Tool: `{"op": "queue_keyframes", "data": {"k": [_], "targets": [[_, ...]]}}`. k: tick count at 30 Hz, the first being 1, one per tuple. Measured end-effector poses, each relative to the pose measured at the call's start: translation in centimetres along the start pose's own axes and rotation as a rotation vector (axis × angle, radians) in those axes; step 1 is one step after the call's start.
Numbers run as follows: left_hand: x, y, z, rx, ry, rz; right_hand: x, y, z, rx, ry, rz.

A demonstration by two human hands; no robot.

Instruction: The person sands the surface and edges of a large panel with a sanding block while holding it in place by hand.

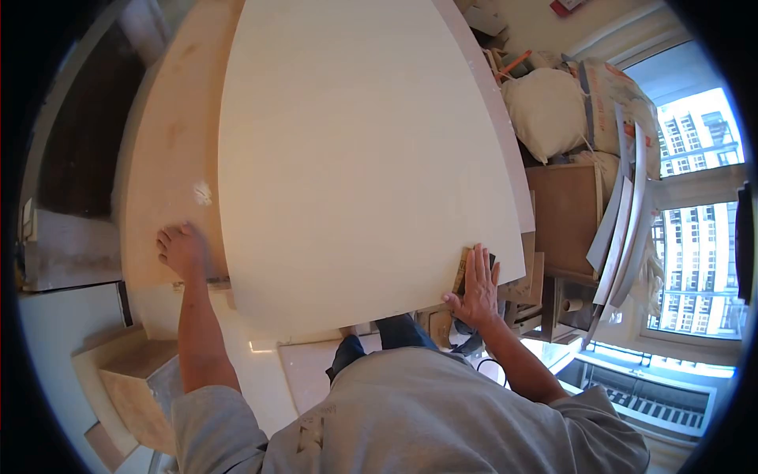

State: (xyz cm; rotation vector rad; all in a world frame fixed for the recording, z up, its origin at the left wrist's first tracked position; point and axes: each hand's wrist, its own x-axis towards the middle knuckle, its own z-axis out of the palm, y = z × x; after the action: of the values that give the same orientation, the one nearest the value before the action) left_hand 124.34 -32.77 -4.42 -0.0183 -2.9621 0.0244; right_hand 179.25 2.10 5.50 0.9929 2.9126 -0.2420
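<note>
A large pale board (355, 174) lies in front of me, its near edge close to my waist. My right hand (478, 294) is at its near right corner, fingers stretched over a small sanding block (460, 272) and pressing it to the surface. The block shows a yellow-brown side and a dark part; the fingers hide the rest. On the left, my left hand (180, 250) is over a pinkish-brown board (170, 158), beside the pale board's left edge. Its fingers are loosely curled, and nothing shows in them.
Stuffed sacks (546, 114) stand to the right, above a brown wooden box (567, 213) and leaning curved strips (620, 237). Windows (695, 245) line the right wall. At lower left is an open wooden box (138, 363). A white mark (203, 193) is on the brown board.
</note>
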Motion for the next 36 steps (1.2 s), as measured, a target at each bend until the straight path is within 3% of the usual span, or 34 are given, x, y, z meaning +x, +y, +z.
{"op": "queue_keyframes", "data": {"k": [7, 19, 26, 31, 36], "targets": [[0.3, 0.4, -0.4, 0.003, 0.008, -0.014, 9.9, -0.2, -0.3, -0.074, -0.004, -0.054], [0.2, 0.3, -0.7, 0.023, -0.1, -0.054, 55.7, -5.8, -2.7, -0.267, 0.068, -0.077], [-0.4, -0.5, -0.5, 0.014, -0.073, -0.021, 77.3, -6.6, -2.6, -0.267, 0.183, -0.119], [-0.1, 0.1, -0.8, -0.01, -0.087, -0.027, 81.0, -7.0, -2.2, -0.229, 0.2, -0.084], [-0.1, -0.3, -0.4, 0.011, -0.069, -0.013, 75.8, -8.1, -2.5, -0.306, 0.119, -0.04]]}}
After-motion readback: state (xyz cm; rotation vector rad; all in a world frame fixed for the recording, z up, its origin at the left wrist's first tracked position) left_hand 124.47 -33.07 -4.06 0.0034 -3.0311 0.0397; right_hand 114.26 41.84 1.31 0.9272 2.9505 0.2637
